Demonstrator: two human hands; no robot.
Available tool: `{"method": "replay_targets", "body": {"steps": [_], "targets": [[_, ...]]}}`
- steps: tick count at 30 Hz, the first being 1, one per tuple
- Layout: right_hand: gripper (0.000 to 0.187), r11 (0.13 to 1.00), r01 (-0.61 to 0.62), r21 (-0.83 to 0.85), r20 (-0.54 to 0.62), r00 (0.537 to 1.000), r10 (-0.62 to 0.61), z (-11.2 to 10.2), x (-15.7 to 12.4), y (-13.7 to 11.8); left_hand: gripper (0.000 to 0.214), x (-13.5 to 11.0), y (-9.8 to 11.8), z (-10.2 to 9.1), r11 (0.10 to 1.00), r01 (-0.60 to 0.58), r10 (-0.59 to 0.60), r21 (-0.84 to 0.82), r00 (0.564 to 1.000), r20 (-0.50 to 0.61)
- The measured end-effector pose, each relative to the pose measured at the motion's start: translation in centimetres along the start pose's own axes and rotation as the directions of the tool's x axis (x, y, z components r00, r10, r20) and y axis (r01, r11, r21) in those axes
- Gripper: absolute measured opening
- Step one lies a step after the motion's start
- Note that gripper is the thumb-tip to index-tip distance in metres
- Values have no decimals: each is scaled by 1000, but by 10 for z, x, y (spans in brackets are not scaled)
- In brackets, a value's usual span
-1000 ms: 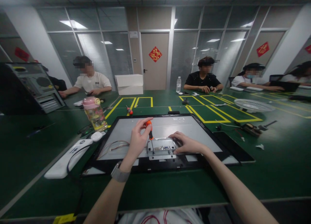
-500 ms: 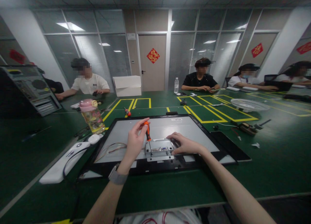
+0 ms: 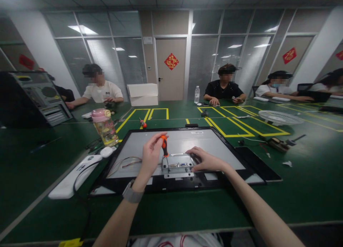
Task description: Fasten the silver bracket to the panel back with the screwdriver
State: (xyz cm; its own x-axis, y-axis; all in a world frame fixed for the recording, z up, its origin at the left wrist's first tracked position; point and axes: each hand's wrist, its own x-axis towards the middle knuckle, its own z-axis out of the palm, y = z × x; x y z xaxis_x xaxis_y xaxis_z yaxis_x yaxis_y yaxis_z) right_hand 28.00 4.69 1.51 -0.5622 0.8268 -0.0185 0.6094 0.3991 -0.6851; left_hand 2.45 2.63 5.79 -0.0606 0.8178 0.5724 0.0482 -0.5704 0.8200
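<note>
A long green table (image 3: 203,207) with yellow stripes fills the room. Near its far edge sits a person in a black top (image 3: 225,89), whose hands were close together half a second ago and are now apart. By the near edge lies a big flat gray panel with a black rim (image 3: 214,147). A small silver metal box with plug holes (image 3: 177,160) is at the middle of the panel's near edge, the same place as before. The right hand (image 3: 205,159) still touches the box's right end; I can't tell how tight it is. The left hand (image 3: 152,152) still pinches the orange and black screwdriver (image 3: 164,147), which points down at the box's left end.
</note>
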Motion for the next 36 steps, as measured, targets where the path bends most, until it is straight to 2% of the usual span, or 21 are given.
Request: {"method": "replay_targets", "body": {"steps": [5,8,14,20,23,30,36], "targets": [[70,1000,-8,-12,-11,1000,8,1,-1,1,18,0,0,-2,988,-106,105,116,994,11],[69,1000,-12,-17,-10,1000,12,1,-1,0,24,1,2,-1,988,-89,89,130,996,6],[71,1000,-12,-12,-6,1000,12,0,0,0,30,0,3,-1,999,-26,25,30,1000,14],[70,1000,-27,-10,-8,1000,27,1,0,-2,20,-1,4,0,985,-134,134,108,991,12],[69,1000,-28,-9,-8,1000,28,1,-1,-4,20,0,4,1,981,-148,148,127,989,10],[68,1000,-7,-25,-14,1000,7,0,-1,-1,33,0,4,0,1000,-3,2,18,998,56],[70,1000,8,-22,-19,1000,-8,1,0,2,22,0,2,1,986,-101,98,131,995,28]]}}
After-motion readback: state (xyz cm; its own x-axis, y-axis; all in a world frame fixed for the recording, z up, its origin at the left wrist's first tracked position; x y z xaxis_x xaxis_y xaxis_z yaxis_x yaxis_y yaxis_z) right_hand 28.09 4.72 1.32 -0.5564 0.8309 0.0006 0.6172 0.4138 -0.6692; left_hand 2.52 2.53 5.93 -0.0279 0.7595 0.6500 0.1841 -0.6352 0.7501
